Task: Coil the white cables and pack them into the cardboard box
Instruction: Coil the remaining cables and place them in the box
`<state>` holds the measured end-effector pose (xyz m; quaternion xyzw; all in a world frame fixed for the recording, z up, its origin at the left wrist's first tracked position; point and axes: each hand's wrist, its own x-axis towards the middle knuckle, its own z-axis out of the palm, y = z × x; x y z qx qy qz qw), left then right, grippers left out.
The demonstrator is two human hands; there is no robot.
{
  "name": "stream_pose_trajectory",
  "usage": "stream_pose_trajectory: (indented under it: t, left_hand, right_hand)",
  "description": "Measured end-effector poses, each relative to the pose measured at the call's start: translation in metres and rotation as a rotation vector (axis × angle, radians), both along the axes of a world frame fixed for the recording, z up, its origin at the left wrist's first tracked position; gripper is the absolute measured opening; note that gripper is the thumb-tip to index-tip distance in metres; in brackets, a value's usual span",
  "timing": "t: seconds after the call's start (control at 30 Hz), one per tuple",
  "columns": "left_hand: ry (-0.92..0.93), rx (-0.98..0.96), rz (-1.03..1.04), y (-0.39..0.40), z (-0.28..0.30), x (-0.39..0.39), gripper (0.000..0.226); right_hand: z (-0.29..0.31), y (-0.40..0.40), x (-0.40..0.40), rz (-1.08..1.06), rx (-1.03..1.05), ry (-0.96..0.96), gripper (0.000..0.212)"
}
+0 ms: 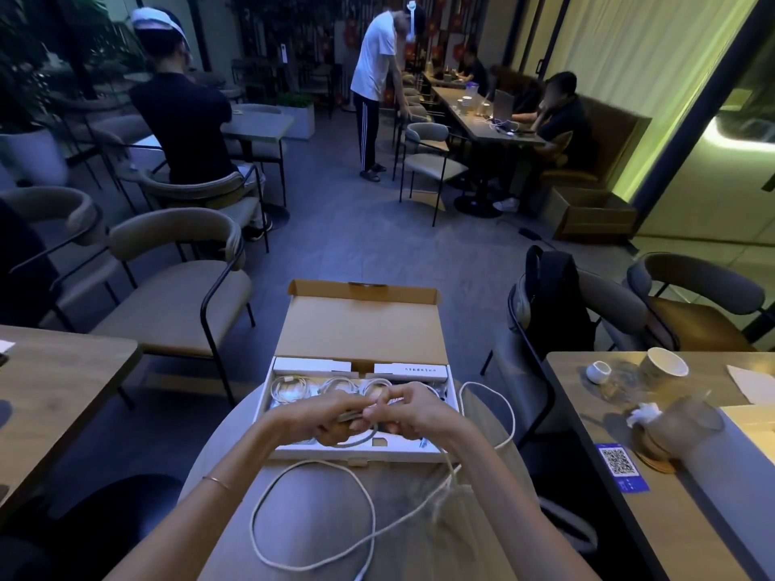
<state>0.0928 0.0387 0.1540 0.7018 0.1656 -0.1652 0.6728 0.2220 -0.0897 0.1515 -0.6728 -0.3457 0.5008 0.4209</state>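
Note:
An open cardboard box [360, 329] with a white inner tray lies on the round table in front of me, lid folded back. Several coiled white cables [293, 387] sit in the tray's far row. My left hand [323, 417] and my right hand [407, 413] meet above the tray, both gripping a small coil of white cable [360, 440] between them. The rest of that loose white cable [318, 509] trails off in big loops over the table toward me and round the box's right side.
The round table [235, 438] holds the box near its far edge. A wooden table [58, 383] stands at left; another at right carries cups [667, 364], a glass and a QR card [620, 465]. Chairs, a black backpack [553, 295] and seated people fill the room beyond.

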Motion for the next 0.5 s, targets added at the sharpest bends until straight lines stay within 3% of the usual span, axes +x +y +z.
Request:
stream_pose_trajectory:
  t: [0.2,0.33,0.5]
  left_hand:
    - [-0.125,-0.395,0.106,0.004,-0.003,-0.002,0.045]
    - [-0.243,-0.717,0.18,0.012,0.006,-0.001,0.04]
    - [-0.542,-1.155,0.049,0.033,0.021,0.007,0.046]
  right_hand:
    - [0.005,-0.005,0.002,-0.114,0.18,0.29,0.021]
    - [0.003,0.001,0.006,-0.169,0.263,0.314,0.024]
    - [-0.006,0.001,-0.003,-0.181,0.287,0.327,0.029]
